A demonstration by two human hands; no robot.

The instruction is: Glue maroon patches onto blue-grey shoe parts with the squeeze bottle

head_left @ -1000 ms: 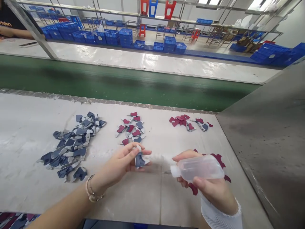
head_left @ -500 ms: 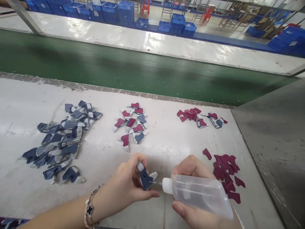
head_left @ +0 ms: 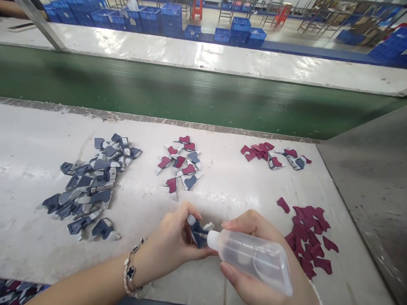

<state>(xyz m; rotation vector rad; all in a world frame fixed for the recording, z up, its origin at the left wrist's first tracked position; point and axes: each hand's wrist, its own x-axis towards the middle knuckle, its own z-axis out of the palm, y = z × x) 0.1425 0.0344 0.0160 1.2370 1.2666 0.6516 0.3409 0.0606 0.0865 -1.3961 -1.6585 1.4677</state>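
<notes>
My left hand [head_left: 178,235] pinches a small dark blue and grey plastic part [head_left: 197,234] between thumb and fingers, its hollow side facing the bottle. Wrapped in my right hand [head_left: 254,237] is a clear squeeze bottle [head_left: 254,260] with a white cap, tilted so its tip points left at the part. The thin tip reaches the part's recess; whether it touches is hard to see. Left of my hands lies a heap of similar blue-grey parts [head_left: 98,182]. Beyond them sits a cluster of parts with maroon pieces on top [head_left: 188,169]. On the right are loose flat maroon pieces [head_left: 305,237].
A second maroon pile [head_left: 257,151] and a few parts [head_left: 295,162] lie at the back right. A metal panel [head_left: 365,182] bounds the right side. The green conveyor belt [head_left: 178,95] crosses behind the table, with blue crates [head_left: 151,19] farther back.
The bottle has moved left, its cap now close against the part, and the part has turned slightly in my left hand. The whole view has shifted a little.
</notes>
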